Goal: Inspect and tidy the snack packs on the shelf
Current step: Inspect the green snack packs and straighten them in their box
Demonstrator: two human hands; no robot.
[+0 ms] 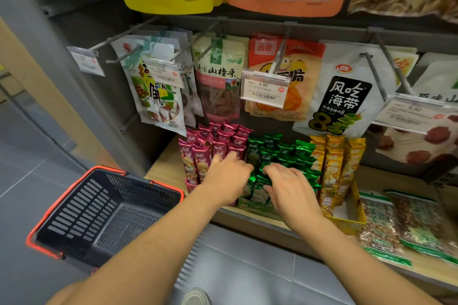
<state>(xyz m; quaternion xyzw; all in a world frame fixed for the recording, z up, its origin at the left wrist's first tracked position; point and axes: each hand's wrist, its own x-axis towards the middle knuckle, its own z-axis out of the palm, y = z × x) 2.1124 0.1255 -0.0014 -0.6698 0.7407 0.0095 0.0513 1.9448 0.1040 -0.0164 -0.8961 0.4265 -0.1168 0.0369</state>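
Observation:
Three rows of small snack packs stand upright on the wooden shelf (163,168): magenta packs (218,138), green packs (285,151) and yellow packs (334,161). My left hand (226,178) lies over the front of the magenta row, fingers reaching to the seam with the green row. My right hand (290,188) rests on the front green packs, its fingers curled over their tops. The packs under both palms are hidden.
A black shopping basket with red handles (104,208) hangs at the lower left, level with the shelf edge. Hanging bags on metal pegs (218,77) with price tags (265,89) sit just above the rows. Clear bags of nuts (401,225) lie on the shelf at right.

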